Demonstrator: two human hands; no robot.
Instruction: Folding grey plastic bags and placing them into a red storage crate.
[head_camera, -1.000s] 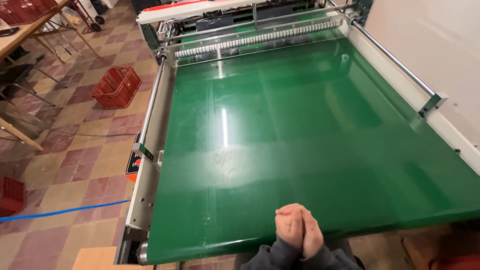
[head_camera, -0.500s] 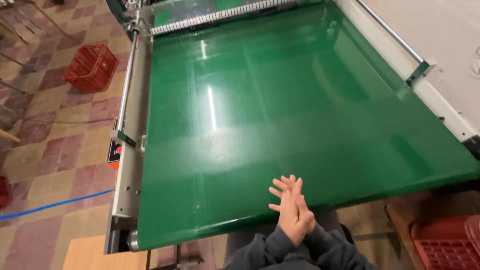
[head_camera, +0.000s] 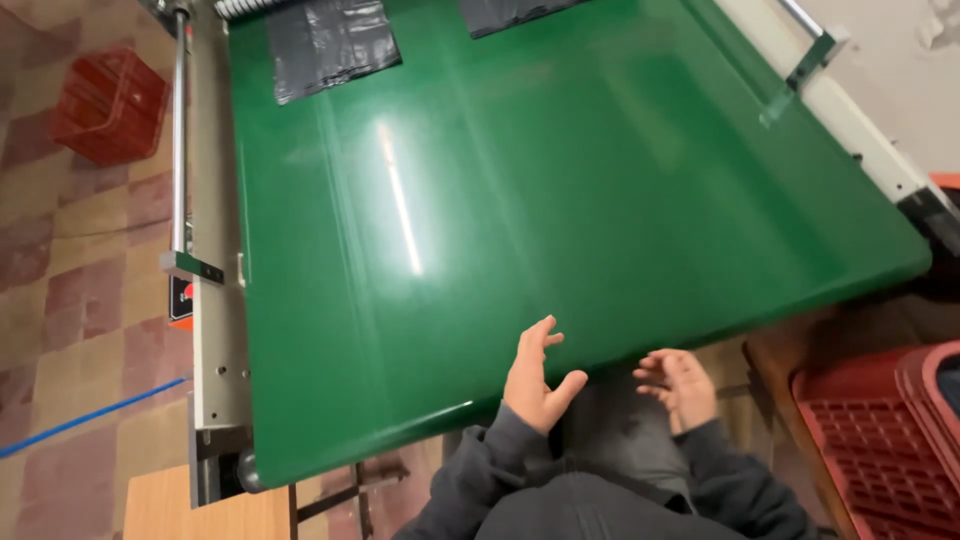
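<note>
My left hand hovers over the near edge of a wide green conveyor belt, fingers spread and holding nothing. My right hand is just off the belt's near edge, fingers loosely curled and apart, also empty. Two black plastic sheets lie flat at the far end of the belt, one on the left and one further right, well away from both hands. Dark sleeves cover both my forearms.
A grey metal side rail with a steel roller runs along the belt's left side. A red crate stands on the tiled floor at far left. A red plastic basket sits at lower right. A wooden surface is at bottom left.
My hands, pressed together a moment ago, have come apart. The view has tilted down and two black sheets have appeared at the belt's far end.
</note>
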